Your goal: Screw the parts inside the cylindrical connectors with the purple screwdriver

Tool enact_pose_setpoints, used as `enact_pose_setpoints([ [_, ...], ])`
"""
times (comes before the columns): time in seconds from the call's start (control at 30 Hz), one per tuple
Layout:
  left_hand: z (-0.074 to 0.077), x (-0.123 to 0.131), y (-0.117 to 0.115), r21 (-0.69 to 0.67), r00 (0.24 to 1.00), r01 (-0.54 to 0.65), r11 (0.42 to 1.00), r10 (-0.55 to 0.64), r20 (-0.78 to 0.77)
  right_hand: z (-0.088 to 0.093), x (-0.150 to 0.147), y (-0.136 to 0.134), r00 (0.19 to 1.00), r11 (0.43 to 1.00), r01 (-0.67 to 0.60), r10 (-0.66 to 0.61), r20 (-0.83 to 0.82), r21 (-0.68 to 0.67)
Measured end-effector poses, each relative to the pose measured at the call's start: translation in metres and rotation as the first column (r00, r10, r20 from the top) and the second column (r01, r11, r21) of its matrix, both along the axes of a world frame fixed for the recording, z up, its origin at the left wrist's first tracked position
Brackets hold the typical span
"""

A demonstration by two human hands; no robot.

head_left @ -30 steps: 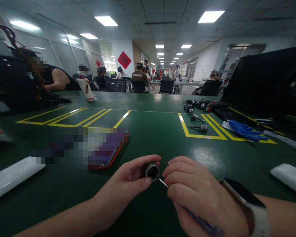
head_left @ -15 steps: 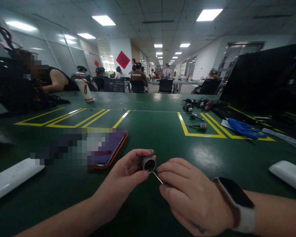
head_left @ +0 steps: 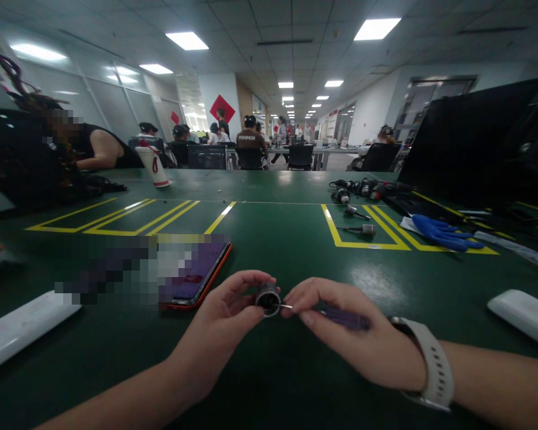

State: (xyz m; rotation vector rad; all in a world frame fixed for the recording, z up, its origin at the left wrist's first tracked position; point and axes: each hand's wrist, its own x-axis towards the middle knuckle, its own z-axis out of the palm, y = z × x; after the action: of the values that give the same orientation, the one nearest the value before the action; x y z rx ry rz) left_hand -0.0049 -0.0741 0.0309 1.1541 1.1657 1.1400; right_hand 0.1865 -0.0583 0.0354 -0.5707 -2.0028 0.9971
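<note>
Between the thumb and fingers of my left hand [head_left: 226,319] is a small dark metal cylinder [head_left: 269,297], its hollow end turned toward me. My right hand [head_left: 345,331] grips a screwdriver [head_left: 345,318] with a dark purplish handle and a thin metal shaft. The shaft's tip is at the right side of the cylinder's opening; whether it touches the inside cannot be seen clearly. Left of my left hand lies a phone [head_left: 201,275] in an orange-red case, partly blurred out.
Two metal parts with thin shafts, one of them a cylinder part [head_left: 367,230], lie inside yellow tape lines. Blue gloves [head_left: 446,233] and dark cabled devices [head_left: 363,188] are at the right. White devices [head_left: 27,325] flank the table. A paper cup [head_left: 152,164] stands far left.
My right hand has rolled over, bringing the screwdriver handle into view. The shaft has swung from slanting down-right to nearly level. My left hand keeps the cylinder almost in place.
</note>
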Motion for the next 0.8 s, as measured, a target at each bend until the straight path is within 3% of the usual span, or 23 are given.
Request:
enact_pose_setpoints([
  [0.1,0.001,0.000,0.001,-0.022,0.999,-0.009,1.000,0.008,-0.046,-0.007,0.001,0.009,0.989,0.939,-0.074,0.024,-0.149,-0.335],
  [0.17,0.001,0.000,0.002,-0.039,0.997,-0.006,0.999,0.003,-0.071,-0.010,0.001,0.013,0.974,0.905,-0.117,0.024,-0.226,-0.410],
  [0.23,0.000,-0.001,0.003,-0.047,0.997,-0.006,0.999,0.003,-0.076,-0.011,0.002,0.014,0.974,0.909,-0.112,0.021,-0.225,-0.402],
  [0.33,-0.002,-0.001,0.003,-0.041,0.998,-0.015,0.999,0.013,-0.059,-0.009,0.002,0.010,0.989,0.957,-0.053,0.009,-0.151,-0.285],
  [0.47,-0.003,-0.001,0.002,-0.030,0.999,-0.021,0.999,0.020,-0.041,-0.007,0.000,0.003,0.997,0.999,0.021,-0.024,-0.078,-0.029],
  [0.8,-0.001,0.002,0.004,0.013,0.997,-0.066,0.998,0.066,-0.026,-0.006,-0.001,-0.001,0.999,0.956,-0.018,0.005,0.046,0.294],
])
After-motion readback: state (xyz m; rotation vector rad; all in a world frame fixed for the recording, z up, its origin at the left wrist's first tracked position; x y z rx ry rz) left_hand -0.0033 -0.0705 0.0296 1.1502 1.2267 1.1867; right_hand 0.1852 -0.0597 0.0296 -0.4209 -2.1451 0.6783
